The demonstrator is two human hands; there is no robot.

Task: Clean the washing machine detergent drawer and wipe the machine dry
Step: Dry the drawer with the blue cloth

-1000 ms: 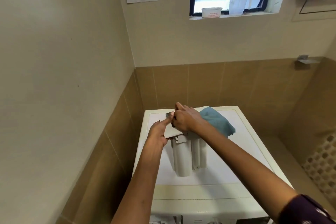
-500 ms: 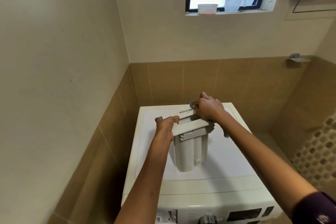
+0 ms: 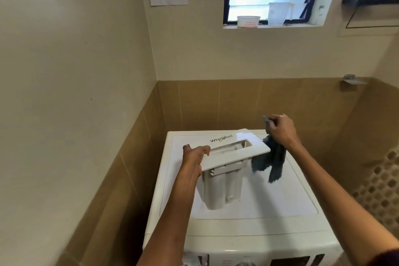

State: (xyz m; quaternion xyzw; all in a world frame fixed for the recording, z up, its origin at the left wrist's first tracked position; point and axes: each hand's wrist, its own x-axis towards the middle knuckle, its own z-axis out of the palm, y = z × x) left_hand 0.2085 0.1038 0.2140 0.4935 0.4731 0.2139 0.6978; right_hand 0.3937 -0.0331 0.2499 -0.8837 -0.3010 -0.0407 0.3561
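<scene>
The white detergent drawer (image 3: 228, 168) stands on end on top of the white washing machine (image 3: 280, 207), its front panel facing up. My left hand (image 3: 194, 156) grips the left end of that panel. My right hand (image 3: 281, 130) is raised to the right of the drawer and pinches a blue-grey cloth (image 3: 268, 161), which hangs down beside the panel's right end, above the machine top.
The machine sits in a corner with tiled walls at left and behind. Its control panel (image 3: 280, 260) shows at the bottom edge. A tub (image 3: 248, 21) and a jug (image 3: 278, 13) stand on the window sill above. A patterned wall lies at the far right.
My right hand has lifted the cloth off the drawer's front panel and swung it right. The drawer has tilted so its panel and logo face up. My left hand keeps its grip.
</scene>
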